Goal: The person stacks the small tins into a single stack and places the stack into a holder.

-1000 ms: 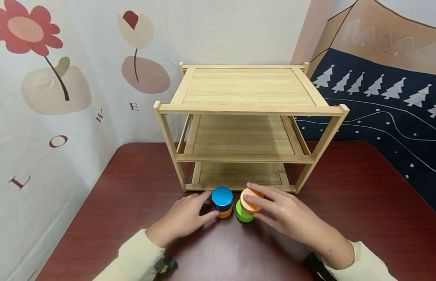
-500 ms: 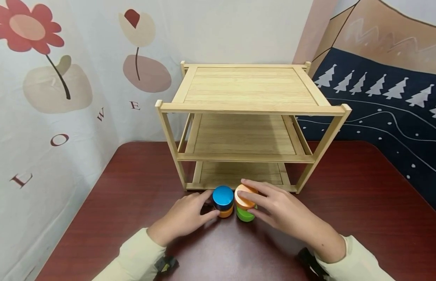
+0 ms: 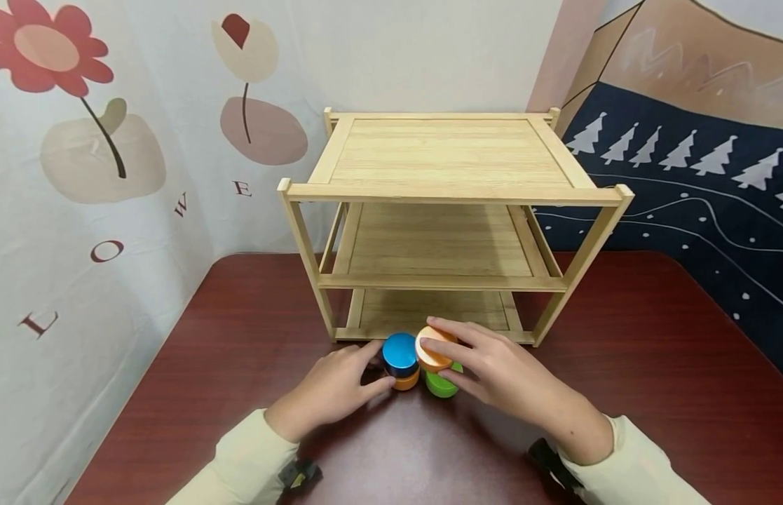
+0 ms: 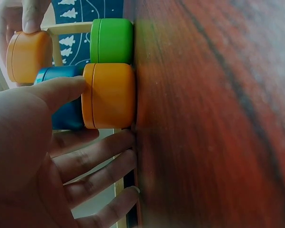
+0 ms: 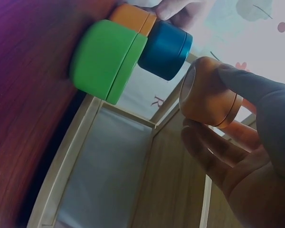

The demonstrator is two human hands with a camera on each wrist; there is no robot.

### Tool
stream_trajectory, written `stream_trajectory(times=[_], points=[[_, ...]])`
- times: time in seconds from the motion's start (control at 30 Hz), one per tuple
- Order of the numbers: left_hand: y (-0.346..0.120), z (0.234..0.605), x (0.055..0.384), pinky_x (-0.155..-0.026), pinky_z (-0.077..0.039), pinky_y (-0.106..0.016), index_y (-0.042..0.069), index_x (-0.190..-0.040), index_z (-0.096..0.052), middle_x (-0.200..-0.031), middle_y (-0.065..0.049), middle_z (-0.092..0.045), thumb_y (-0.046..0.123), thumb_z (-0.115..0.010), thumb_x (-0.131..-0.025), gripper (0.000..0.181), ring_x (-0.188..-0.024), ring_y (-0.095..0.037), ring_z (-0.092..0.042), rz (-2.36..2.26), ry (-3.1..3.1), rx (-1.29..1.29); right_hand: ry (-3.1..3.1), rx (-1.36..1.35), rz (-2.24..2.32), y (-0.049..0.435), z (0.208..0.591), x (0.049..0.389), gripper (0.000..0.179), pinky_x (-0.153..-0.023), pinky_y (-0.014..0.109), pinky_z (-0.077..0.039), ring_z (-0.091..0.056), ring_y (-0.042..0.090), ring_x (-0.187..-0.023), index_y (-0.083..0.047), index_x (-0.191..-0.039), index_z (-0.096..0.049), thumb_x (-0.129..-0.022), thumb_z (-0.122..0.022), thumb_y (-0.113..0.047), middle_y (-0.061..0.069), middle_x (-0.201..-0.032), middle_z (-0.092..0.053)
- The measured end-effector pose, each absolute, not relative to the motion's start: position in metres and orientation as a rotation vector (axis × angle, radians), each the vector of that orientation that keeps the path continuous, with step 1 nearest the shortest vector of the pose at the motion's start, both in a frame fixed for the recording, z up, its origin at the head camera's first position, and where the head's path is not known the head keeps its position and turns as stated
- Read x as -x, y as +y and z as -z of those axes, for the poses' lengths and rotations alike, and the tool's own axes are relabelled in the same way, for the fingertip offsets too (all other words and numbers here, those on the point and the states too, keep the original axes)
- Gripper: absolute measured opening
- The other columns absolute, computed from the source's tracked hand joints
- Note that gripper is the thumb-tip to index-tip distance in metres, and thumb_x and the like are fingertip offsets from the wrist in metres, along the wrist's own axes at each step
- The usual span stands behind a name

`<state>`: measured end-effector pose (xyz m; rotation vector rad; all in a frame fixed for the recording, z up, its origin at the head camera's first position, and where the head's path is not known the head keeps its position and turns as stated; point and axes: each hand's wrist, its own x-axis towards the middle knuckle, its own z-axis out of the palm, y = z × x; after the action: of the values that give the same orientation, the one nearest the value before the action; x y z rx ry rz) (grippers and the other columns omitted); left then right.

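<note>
Several small round lidded tins are near the table's middle. An orange tin stands on the table with a blue tin on top of it. My left hand holds this stack from the left, its thumb on the lower orange tin's lid and its other fingers behind. My right hand pinches a second orange tin between thumb and fingers, raised and slightly tilted. That tin is apart from the green tin, which stands on the table right of the stack, partly hidden in the head view.
A three-tier wooden shelf stands just behind the tins. The dark red table extends to both sides of it. Printed cloths with flowers and white trees hang behind.
My right hand has carried its orange tin left and slightly upward, from over the green tin toward the blue one. My left hand stays at the stack.
</note>
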<state>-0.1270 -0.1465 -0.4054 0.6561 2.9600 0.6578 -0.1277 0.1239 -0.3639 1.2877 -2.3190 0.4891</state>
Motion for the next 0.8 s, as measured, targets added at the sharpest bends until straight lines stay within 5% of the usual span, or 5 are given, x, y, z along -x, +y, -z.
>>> stream_trajectory(times=[0.8], points=[[-0.1467, 0.4063, 0.1281, -0.086, -0.055, -0.046, 0.016, -0.133, -0.059, -0.107, 0.002, -0.073, 0.044, -0.069, -0.092, 0.050, -0.103, -0.020, -0.069, -0.672, 2.935, -0.648, -2.354, -1.278, -0.501, 0.1202, 0.3625, 0.1309, 0.060, -0.083, 0.034, -0.059, -0.066, 0.025, -0.116, -0.019, -0.132, -0.066, -0.076, -0.088, -0.019, 0.009, -0.139, -0.061]])
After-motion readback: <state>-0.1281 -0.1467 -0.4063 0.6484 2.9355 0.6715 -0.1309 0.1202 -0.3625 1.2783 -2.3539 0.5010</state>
